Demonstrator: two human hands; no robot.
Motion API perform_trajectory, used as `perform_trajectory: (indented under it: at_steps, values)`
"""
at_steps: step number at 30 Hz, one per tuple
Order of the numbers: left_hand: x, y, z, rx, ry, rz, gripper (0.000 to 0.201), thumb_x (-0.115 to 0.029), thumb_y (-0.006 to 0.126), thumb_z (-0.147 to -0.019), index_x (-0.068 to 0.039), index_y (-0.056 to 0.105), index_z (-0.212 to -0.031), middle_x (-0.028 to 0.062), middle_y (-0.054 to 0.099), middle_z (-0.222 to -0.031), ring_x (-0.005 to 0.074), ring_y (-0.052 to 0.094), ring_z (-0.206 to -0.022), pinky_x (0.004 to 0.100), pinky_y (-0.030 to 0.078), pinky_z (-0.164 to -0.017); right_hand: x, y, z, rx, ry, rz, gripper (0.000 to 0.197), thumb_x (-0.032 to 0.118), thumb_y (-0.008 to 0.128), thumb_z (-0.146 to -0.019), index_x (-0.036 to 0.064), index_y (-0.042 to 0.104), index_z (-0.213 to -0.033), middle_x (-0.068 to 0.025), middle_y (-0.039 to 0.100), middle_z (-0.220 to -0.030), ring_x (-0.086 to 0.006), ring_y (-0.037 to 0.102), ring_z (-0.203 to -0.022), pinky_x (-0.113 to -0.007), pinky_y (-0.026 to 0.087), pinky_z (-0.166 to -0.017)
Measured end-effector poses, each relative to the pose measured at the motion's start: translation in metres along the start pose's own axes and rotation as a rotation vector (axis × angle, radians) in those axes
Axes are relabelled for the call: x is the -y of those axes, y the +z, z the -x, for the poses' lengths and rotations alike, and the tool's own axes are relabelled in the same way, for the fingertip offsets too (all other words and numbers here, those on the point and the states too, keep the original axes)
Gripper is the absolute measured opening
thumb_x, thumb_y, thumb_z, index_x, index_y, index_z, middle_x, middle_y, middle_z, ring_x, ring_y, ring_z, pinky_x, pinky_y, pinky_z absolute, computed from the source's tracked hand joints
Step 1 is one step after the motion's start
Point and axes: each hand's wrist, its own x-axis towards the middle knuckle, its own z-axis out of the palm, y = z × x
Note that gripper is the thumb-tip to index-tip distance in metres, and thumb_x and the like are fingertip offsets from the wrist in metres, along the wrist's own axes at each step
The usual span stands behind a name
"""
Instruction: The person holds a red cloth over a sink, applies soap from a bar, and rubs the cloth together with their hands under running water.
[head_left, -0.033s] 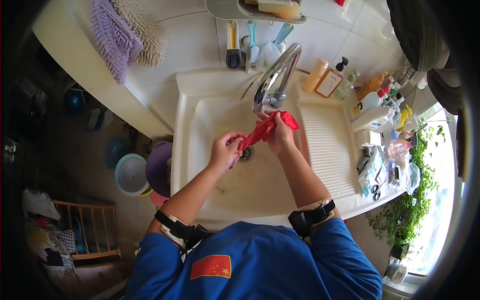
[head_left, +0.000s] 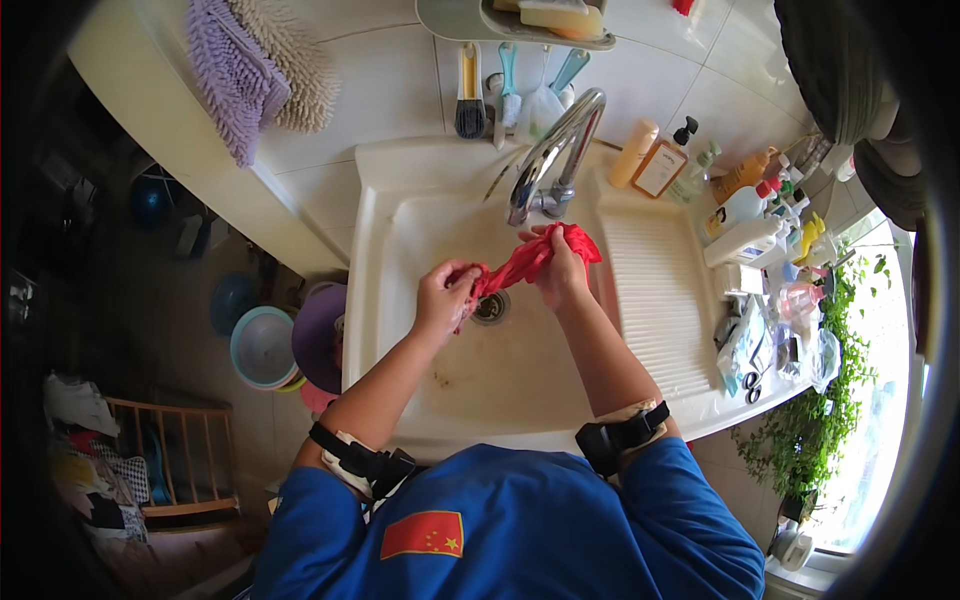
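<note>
A bunched, twisted red cloth (head_left: pixel 518 267) stretches between my two hands above the sink basin (head_left: pixel 420 225). My left hand (head_left: pixel 445 297) is closed around its lower left end, and a bit of cloth hangs below the fingers. Closed on the other end is my right hand (head_left: pixel 563 268), with red folds bulging out past its right side. The chrome faucet (head_left: pixel 562 150) arches just behind my right hand. Under the cloth, the round drain (head_left: pixel 491 307) shows partly. Whitish wet patches, perhaps suds, show on my left hand.
To the right is a ribbed washboard (head_left: pixel 655 300), with several bottles (head_left: pixel 745 240) and scissors (head_left: pixel 752 386) along the counter's edge. Brushes (head_left: pixel 470 95) hang on the tiled wall below a soap tray (head_left: pixel 515 30). Basins (head_left: pixel 264 347) stand on the floor at the left.
My left hand has shifted very slightly left, drawing the cloth a little longer between the hands. My right hand stays nearly in place, and both keep their hold.
</note>
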Motion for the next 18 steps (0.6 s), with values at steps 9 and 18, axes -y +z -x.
perform_trajectory:
  at_steps: [9, 18]
  values:
    - [-0.017, 0.076, 0.003, -0.243, 0.736, -0.784, 0.025, -0.024, 0.064, -0.076, -0.005, 0.056, -0.060, 0.0113, 0.053, -0.056, 0.0326, 0.051, -0.051, 0.0398, 0.043, -0.050, -0.062, 0.021, 0.011, 0.103, -0.223, -0.397, 0.031, 0.038, 0.038, -0.095, 0.0131, 0.051, -0.081, -0.0010, 0.055, -0.073, -0.0145, 0.052, -0.060, -0.027, 0.045, -0.053]
    - [-0.011, 0.063, 0.014, -0.200, 0.898, -0.822, 0.019, -0.024, 0.062, -0.075, -0.007, 0.059, -0.066, 0.0097, 0.060, -0.069, 0.0290, 0.060, -0.070, 0.0388, 0.048, -0.060, -0.088, -0.002, 0.009, 0.474, -0.076, -0.459, 0.029, 0.036, 0.040, -0.093, 0.0103, 0.052, -0.096, -0.0010, 0.052, -0.082, -0.0152, 0.052, -0.082, -0.030, 0.045, -0.070]
